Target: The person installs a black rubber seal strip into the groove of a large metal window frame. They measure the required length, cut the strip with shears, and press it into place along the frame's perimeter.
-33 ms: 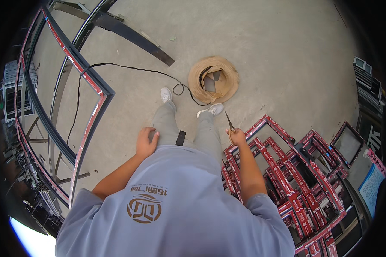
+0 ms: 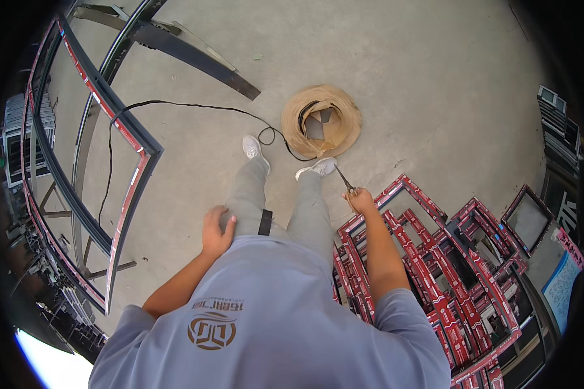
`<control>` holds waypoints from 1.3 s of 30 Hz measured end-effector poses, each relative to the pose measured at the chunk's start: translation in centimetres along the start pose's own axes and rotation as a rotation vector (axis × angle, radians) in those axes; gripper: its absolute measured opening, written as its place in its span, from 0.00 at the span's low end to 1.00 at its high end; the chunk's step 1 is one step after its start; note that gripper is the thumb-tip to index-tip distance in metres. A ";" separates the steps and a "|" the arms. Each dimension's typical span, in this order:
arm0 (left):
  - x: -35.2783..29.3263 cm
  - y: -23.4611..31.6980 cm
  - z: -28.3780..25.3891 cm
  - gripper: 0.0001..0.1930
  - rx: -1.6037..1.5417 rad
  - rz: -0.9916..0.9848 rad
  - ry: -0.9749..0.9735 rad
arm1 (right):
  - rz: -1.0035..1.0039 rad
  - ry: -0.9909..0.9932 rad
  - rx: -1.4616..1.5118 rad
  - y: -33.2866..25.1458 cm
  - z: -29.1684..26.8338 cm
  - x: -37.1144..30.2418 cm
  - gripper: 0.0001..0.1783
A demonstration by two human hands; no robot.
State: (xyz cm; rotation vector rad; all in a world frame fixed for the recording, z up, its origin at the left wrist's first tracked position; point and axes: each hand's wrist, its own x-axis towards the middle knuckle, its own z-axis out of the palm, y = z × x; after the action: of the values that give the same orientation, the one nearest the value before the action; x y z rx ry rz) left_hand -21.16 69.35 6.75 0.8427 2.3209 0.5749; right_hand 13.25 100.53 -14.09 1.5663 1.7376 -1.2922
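My right hand (image 2: 361, 200) is closed around the handles of a pair of scissors (image 2: 346, 179), whose dark blades point forward and slightly left. Beside my left thigh hangs my left hand (image 2: 217, 231), thumb apart from the fingers and nothing in it. On the floor ahead of my feet lies a coil wrapped in brown paper (image 2: 344, 123). A black flexible strip (image 2: 204, 104) runs from that coil, makes a small loop, and reaches left over a large dark frame (image 2: 150, 144) with red-and-white film on its edges. The strip hangs down inside the frame.
Metal supports (image 2: 201, 61) stand under and beyond the frame at left. At right, close to my right arm, is a dense stack of red-wrapped frames (image 2: 435, 259). A smaller dark frame (image 2: 527, 220) lies past it. Grey concrete floor (image 2: 422, 84) stretches ahead.
The view has shifted slightly, so the large frame appears a little farther left. My left hand sits slightly farther left in the picture. The scissors stay in my right hand.
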 end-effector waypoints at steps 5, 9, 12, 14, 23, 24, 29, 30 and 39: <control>-3.7 0.6 2.4 0.22 0.033 -0.177 -0.099 | 0.050 0.099 -0.098 1.0 -0.3 14.8 0.35; -2.9 -1.4 5.0 0.26 0.052 -0.330 -0.244 | 0.224 0.270 -0.096 1.7 3.9 26.7 0.37; -2.9 -3.4 5.2 0.30 0.086 -0.388 -0.238 | 0.333 0.367 -0.028 3.2 9.6 35.3 0.40; -3.0 -4.6 5.4 0.31 0.105 -0.446 -0.227 | 0.366 0.499 0.076 4.6 14.0 40.0 0.38; -2.1 -5.0 4.9 0.32 0.087 -0.429 -0.333 | -0.045 0.533 0.936 4.2 17.9 41.6 0.09; -2.2 -4.5 4.6 0.31 0.064 -0.454 -0.325 | -0.027 0.519 0.962 2.6 16.4 39.7 0.08; -2.7 -2.9 3.4 0.28 0.045 -0.326 -0.291 | 0.075 0.363 1.025 -5.8 5.0 26.7 0.08; -2.8 -2.6 3.4 0.28 0.036 -0.286 -0.282 | 0.108 0.328 1.040 -7.3 2.4 23.5 0.08; 7.2 5.0 3.5 0.47 -0.255 0.030 0.067 | -0.122 0.246 1.262 -20.7 -18.7 -9.6 0.06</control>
State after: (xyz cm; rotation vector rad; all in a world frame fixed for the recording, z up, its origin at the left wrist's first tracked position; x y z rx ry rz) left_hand -21.15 78.47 4.27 0.7483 2.2360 0.9025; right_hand 0.61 113.67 9.09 2.2942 1.0821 -2.6164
